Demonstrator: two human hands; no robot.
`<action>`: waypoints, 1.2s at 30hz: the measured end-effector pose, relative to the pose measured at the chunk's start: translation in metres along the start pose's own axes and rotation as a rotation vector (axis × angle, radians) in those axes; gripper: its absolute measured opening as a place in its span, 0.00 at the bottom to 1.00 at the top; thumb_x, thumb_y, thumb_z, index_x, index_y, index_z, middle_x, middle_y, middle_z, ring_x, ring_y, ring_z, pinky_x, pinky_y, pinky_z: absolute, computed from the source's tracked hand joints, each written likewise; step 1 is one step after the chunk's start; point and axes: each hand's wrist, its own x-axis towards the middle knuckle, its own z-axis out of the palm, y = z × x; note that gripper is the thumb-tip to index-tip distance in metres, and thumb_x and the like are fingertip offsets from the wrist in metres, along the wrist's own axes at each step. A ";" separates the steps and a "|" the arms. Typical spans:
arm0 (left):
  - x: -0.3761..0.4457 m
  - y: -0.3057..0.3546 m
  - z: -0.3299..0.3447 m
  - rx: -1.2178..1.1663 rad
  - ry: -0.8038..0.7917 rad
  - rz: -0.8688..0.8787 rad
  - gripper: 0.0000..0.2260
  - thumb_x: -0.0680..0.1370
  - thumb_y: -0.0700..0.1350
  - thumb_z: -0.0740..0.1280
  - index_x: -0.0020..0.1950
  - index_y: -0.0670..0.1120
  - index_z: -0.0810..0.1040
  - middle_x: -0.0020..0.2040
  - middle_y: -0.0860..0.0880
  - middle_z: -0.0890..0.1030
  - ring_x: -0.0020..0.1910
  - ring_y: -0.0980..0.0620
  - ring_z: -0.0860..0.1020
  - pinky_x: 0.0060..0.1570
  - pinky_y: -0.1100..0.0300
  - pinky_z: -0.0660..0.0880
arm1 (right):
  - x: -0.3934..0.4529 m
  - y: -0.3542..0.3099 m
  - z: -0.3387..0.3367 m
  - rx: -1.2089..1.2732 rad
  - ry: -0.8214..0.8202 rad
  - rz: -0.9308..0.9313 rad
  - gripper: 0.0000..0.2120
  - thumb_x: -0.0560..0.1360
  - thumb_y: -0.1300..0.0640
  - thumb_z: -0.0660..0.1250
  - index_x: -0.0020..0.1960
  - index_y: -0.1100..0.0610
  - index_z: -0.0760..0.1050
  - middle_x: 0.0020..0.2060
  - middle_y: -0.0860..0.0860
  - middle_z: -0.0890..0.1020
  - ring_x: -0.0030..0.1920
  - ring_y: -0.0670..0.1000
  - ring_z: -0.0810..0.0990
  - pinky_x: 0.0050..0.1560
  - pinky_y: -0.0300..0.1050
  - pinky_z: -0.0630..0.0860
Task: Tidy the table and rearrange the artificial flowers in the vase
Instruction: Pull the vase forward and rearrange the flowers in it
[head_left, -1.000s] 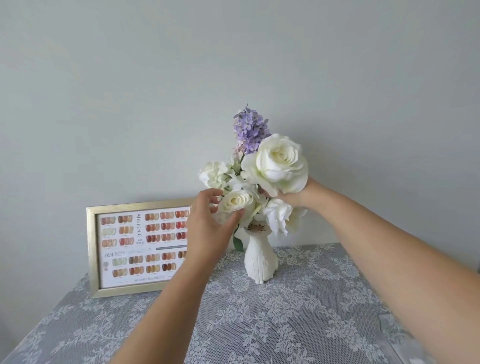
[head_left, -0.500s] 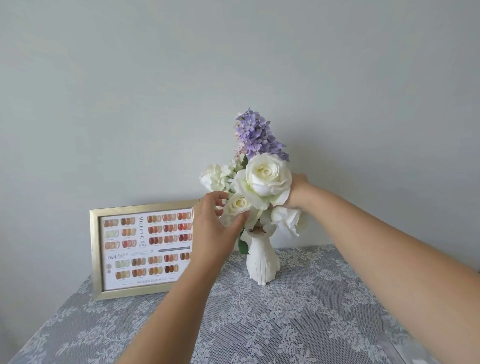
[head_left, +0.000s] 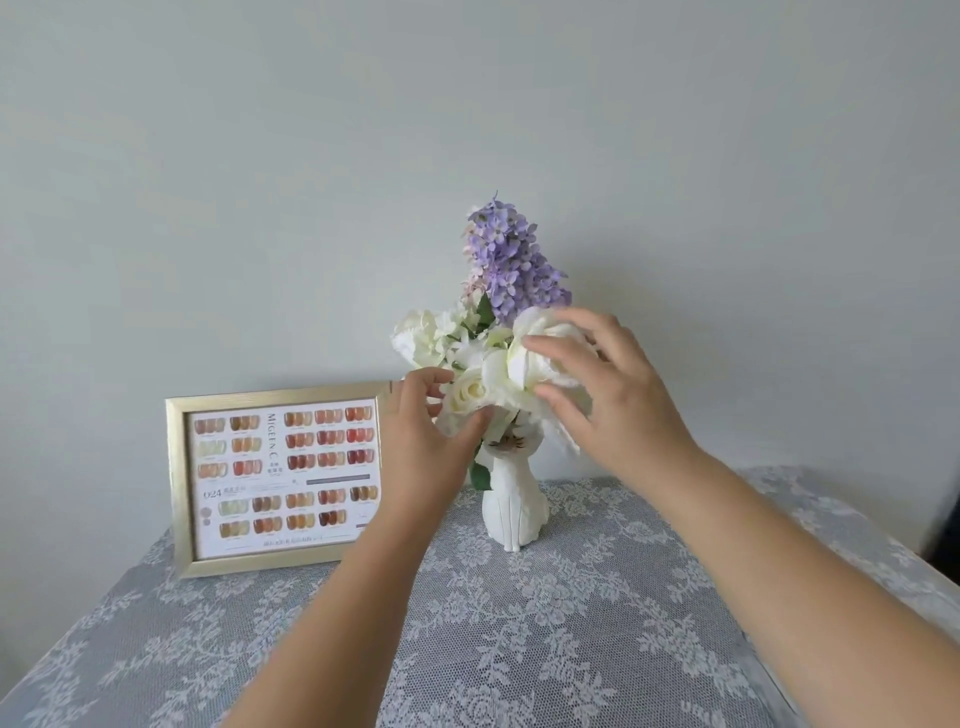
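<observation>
A white ribbed vase (head_left: 514, 512) stands on the lace-covered table (head_left: 571, 623) near the wall. It holds artificial flowers: a tall purple spray (head_left: 511, 265), a white bloom (head_left: 418, 338) at the left, a small cream rose (head_left: 467, 392) and a large white rose (head_left: 540, 345). My left hand (head_left: 423, 447) pinches the small cream rose between thumb and fingers. My right hand (head_left: 608, 400) lies over the front of the large white rose, fingers spread and curled on its petals. The stems are hidden behind my hands.
A gold-framed nail colour chart (head_left: 283, 478) leans against the wall left of the vase, close to my left wrist. The table's right edge (head_left: 930, 571) runs diagonally at the far right. A grey wall stands right behind the flowers.
The large white rose has come down lower into the bunch. My right hand has moved from behind it to over its front. My left hand stays on the small cream rose.
</observation>
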 end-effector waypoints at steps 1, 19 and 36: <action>-0.001 0.000 0.000 0.004 0.002 -0.001 0.21 0.70 0.52 0.77 0.57 0.61 0.70 0.55 0.55 0.75 0.52 0.61 0.74 0.43 0.67 0.70 | 0.003 0.002 0.003 0.027 0.010 0.023 0.19 0.71 0.62 0.73 0.61 0.58 0.78 0.62 0.58 0.75 0.55 0.58 0.76 0.56 0.53 0.76; -0.005 -0.003 0.003 0.044 0.006 0.051 0.18 0.70 0.54 0.76 0.55 0.58 0.72 0.54 0.60 0.75 0.50 0.63 0.77 0.48 0.54 0.80 | 0.017 0.011 0.028 0.158 -0.076 0.187 0.24 0.70 0.59 0.74 0.66 0.54 0.75 0.57 0.51 0.81 0.58 0.53 0.77 0.61 0.49 0.73; 0.023 -0.008 0.001 -0.328 -0.063 -0.177 0.37 0.72 0.63 0.68 0.77 0.65 0.55 0.78 0.58 0.54 0.77 0.54 0.53 0.75 0.41 0.56 | -0.059 0.021 0.070 0.443 0.055 0.669 0.28 0.81 0.47 0.53 0.77 0.46 0.46 0.78 0.48 0.46 0.73 0.38 0.44 0.70 0.41 0.48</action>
